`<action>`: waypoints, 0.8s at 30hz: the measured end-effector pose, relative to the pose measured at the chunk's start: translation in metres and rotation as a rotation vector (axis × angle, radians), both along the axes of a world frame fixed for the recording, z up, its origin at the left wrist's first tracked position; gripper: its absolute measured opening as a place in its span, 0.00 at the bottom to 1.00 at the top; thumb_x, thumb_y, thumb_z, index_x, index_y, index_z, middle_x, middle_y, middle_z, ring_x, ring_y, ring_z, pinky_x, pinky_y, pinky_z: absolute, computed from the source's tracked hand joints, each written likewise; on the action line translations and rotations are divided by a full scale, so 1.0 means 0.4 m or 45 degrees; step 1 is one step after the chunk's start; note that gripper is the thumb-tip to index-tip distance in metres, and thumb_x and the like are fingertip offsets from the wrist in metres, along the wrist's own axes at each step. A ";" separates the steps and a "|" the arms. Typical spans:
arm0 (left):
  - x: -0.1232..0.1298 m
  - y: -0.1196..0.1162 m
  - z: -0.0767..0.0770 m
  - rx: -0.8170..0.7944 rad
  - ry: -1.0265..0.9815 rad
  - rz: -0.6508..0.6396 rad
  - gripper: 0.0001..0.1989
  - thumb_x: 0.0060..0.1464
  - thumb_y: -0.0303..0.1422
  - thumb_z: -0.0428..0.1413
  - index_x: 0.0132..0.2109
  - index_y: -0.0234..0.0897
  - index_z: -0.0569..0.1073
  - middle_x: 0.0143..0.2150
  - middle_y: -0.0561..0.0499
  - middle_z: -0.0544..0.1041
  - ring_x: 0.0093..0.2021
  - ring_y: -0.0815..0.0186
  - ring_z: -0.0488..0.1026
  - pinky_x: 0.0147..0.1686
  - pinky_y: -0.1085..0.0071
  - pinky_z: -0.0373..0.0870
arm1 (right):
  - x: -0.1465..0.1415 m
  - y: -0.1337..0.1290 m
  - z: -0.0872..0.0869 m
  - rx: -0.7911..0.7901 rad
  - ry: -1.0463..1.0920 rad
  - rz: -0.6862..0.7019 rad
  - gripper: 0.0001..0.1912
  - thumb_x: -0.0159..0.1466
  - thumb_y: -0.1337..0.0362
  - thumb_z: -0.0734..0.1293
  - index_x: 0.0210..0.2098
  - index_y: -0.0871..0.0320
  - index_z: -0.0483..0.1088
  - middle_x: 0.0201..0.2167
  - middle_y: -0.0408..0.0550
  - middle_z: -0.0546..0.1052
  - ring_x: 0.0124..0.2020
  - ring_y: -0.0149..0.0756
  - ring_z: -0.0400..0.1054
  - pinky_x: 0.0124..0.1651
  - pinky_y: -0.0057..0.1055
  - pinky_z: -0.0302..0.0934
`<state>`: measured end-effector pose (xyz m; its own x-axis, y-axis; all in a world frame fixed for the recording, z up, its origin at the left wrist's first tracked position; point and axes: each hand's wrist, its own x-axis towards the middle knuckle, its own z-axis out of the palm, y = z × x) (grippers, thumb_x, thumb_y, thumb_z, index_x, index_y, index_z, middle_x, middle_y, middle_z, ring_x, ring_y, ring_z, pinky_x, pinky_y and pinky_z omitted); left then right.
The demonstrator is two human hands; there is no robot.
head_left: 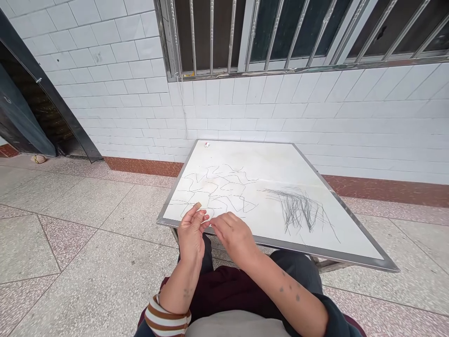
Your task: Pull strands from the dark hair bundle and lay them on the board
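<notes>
The left hand [192, 230] and right hand [234, 234] meet over the counter's [252, 157] near edge. I can't tell if either grip is closed on anything. Thin strands [231, 196] lie spread out, left of a dark pile [298, 208].

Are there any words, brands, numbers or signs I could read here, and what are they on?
None that can be read.
Small white-and-red thing near the white tabletop's far left corner: too small to tell whether it bears print.
Dark panel at far left: a faint mark, too blurred to read.
The thin dark strands don't form readable writing.
</notes>
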<state>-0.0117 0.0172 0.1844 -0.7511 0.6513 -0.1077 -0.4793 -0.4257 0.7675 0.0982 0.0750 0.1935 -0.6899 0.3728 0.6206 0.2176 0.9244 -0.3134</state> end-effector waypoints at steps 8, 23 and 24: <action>-0.008 -0.001 0.000 -0.014 0.001 -0.004 0.18 0.42 0.30 0.65 0.43 0.34 0.77 0.33 0.49 0.78 0.31 0.71 0.74 0.32 0.74 0.69 | -0.004 0.007 -0.009 -0.388 0.106 0.001 0.05 0.61 0.70 0.64 0.35 0.54 0.69 0.29 0.44 0.72 0.32 0.34 0.66 0.33 0.30 0.62; -0.009 0.000 -0.008 -0.029 0.015 -0.118 0.17 0.38 0.29 0.67 0.39 0.33 0.79 0.31 0.49 0.78 0.28 0.73 0.72 0.30 0.76 0.68 | 0.026 0.043 0.051 -0.132 -0.103 0.309 0.11 0.66 0.68 0.58 0.39 0.55 0.72 0.32 0.47 0.74 0.36 0.35 0.65 0.37 0.31 0.61; -0.005 0.001 -0.009 -0.037 0.014 -0.132 0.16 0.38 0.29 0.67 0.39 0.33 0.79 0.31 0.49 0.79 0.28 0.73 0.72 0.30 0.76 0.68 | 0.031 0.047 0.061 -0.077 -0.147 0.338 0.12 0.67 0.68 0.57 0.39 0.55 0.72 0.32 0.48 0.73 0.35 0.35 0.64 0.36 0.31 0.61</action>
